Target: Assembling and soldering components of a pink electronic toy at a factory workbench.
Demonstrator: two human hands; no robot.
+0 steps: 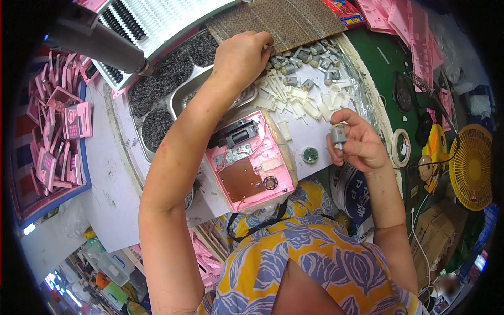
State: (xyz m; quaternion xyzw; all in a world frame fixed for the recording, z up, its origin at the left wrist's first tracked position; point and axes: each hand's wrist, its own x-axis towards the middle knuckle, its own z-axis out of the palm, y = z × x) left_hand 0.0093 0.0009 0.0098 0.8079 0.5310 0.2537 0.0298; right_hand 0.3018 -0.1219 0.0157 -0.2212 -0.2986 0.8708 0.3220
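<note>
My right hand [362, 145] pinches a small grey electric motor [338, 135] upright between thumb and fingers, to the right of the work piece. My left hand [242, 56] reaches far across the table, its fingers curled at the edge of a pile of similar motors [317, 59]. What those fingertips hold, if anything, is hidden. Near me lies an open pink plastic casing [286, 169] with a brown board, wires, a black part and a small round speaker [270, 182] inside. White plastic parts [302, 106] are scattered between the casing and the motors.
A small round green container [310, 154] stands beside the casing. Metal trays [176, 102] hold dark springs [160, 86]. A brown sheet [283, 23] lies at the far side. A power screwdriver [100, 42] hangs upper left. Pink casings [63, 126] fill a left bin; a yellow fan [471, 167] stands right.
</note>
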